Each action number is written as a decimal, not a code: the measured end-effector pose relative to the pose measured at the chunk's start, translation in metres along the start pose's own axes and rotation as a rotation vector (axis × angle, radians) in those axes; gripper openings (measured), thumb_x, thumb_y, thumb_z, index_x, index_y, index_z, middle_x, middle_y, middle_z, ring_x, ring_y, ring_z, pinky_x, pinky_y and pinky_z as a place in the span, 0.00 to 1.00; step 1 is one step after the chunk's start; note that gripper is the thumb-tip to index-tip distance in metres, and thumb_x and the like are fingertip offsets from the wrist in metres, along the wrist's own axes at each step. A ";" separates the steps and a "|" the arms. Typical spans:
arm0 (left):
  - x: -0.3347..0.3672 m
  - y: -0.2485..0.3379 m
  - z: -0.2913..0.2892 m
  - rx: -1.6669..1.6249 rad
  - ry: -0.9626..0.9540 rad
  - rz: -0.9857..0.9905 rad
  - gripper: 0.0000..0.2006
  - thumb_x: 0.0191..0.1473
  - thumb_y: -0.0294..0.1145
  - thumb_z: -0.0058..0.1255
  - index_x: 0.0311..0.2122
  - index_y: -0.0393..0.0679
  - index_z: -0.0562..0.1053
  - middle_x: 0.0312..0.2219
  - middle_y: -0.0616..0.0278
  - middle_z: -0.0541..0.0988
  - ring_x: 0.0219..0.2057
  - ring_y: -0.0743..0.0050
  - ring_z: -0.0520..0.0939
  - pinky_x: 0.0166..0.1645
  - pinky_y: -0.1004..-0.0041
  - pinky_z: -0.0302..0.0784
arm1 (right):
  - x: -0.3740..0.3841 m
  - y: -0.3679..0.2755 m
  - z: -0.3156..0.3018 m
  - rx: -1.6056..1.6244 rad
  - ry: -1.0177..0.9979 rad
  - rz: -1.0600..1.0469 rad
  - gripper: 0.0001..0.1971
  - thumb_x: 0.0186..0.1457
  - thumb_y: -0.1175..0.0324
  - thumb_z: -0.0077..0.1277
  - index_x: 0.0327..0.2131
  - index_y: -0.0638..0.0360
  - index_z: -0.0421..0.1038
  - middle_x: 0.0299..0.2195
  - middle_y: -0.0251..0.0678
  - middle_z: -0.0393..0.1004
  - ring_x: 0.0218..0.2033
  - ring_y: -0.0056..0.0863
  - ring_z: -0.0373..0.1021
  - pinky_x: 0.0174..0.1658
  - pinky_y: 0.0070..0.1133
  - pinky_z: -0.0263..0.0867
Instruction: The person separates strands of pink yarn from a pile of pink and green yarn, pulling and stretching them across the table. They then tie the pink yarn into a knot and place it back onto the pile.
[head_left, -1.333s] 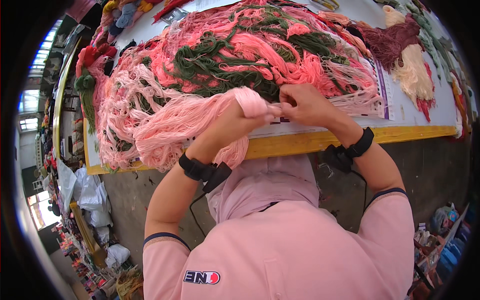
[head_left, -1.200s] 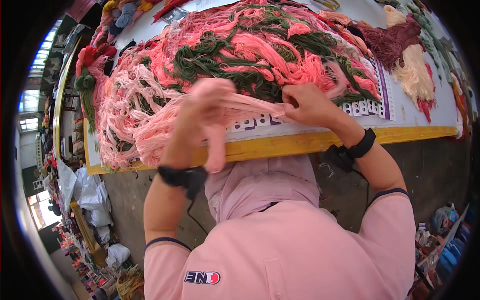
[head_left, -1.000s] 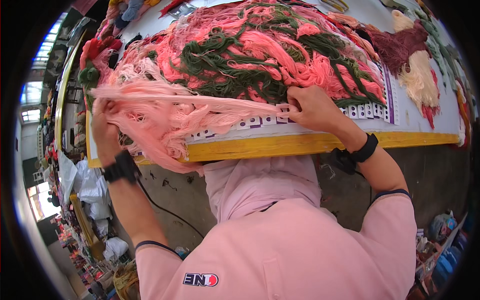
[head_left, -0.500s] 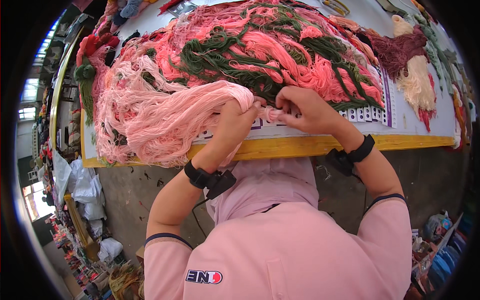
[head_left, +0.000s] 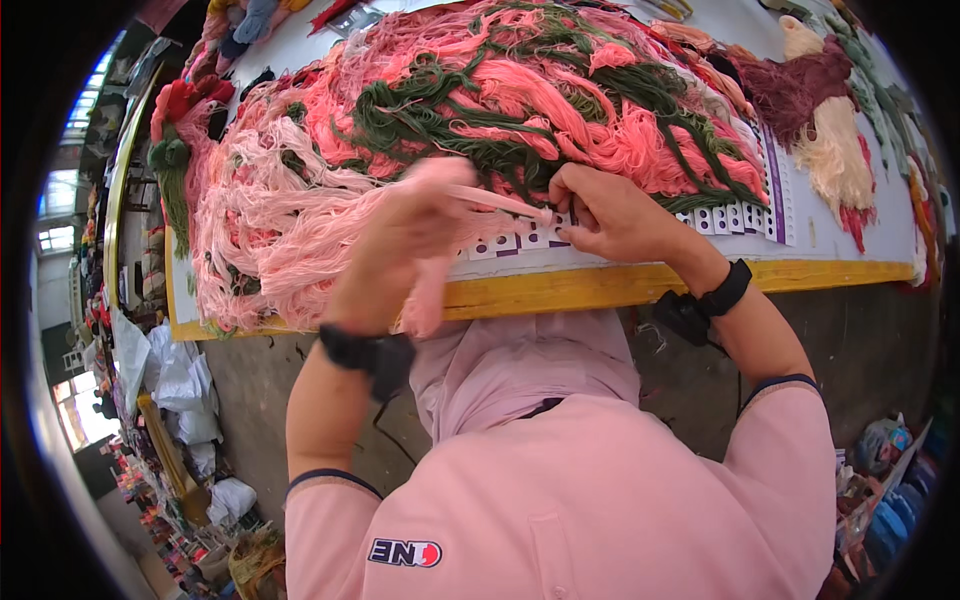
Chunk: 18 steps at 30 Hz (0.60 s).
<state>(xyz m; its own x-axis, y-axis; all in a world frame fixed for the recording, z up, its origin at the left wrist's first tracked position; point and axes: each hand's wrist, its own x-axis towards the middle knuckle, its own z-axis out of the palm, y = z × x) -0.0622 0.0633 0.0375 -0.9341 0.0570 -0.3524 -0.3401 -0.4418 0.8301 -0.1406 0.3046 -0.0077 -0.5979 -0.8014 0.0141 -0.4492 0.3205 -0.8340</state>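
Note:
A thin, taut length of pale pink yarn [head_left: 490, 202] stretches between my two hands above the table's near edge. My right hand [head_left: 612, 218] is closed in a pinch on its narrow end, where a small pale knot or loop shows. Smeared by motion, my left hand [head_left: 405, 222] grips the thicker part of the pale pink yarn, and a tail of it [head_left: 429, 296] hangs below the wrist over the yellow edge. Left of that hand, more pale pink yarn [head_left: 310, 255] lies loose on the heap. Exact finger positions of the left hand are blurred.
A tangled heap of coral-pink [head_left: 520, 90] and dark green yarn [head_left: 405, 115] covers the table behind my hands. White cards with round holes [head_left: 715, 222] lie under its near edge. Cream and maroon skeins [head_left: 835, 140] rest at right. A yellow edge [head_left: 570, 287] borders the white table.
My left hand has moved left, away from the right hand, drawing the pale pink yarn into a thin taut strand. My right hand keeps nearly the same place.

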 end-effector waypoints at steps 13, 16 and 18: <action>0.034 0.111 -0.087 0.656 0.371 0.523 0.05 0.53 0.24 0.47 0.25 0.40 0.72 0.18 0.70 0.66 0.21 0.81 0.66 0.24 0.78 0.57 | -0.109 -0.031 0.007 0.926 -0.031 0.082 0.11 0.60 0.63 0.49 0.34 0.62 0.71 0.31 0.31 0.73 0.33 0.20 0.69 0.40 0.19 0.65; 0.088 0.063 -0.132 0.497 0.446 0.726 0.06 0.55 0.27 0.50 0.26 0.44 0.74 0.19 0.73 0.68 0.21 0.86 0.67 0.23 0.81 0.58 | -0.175 0.015 0.057 1.065 0.030 0.343 0.11 0.60 0.63 0.49 0.34 0.62 0.71 0.29 0.32 0.75 0.31 0.19 0.70 0.36 0.17 0.65; 0.104 0.042 -0.126 0.804 0.471 0.764 0.05 0.56 0.27 0.51 0.29 0.43 0.75 0.23 0.73 0.72 0.23 0.87 0.69 0.25 0.82 0.62 | -0.224 0.081 0.104 0.918 0.241 0.756 0.09 0.60 0.65 0.44 0.34 0.58 0.72 0.29 0.30 0.75 0.29 0.18 0.69 0.34 0.19 0.65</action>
<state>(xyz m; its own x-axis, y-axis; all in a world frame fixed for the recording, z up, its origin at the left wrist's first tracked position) -0.1598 -0.0621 -0.0182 -0.8498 -0.3821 0.3631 0.1566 0.4747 0.8661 0.0265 0.4574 -0.1357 -0.6580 -0.4212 -0.6241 0.6455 0.1112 -0.7556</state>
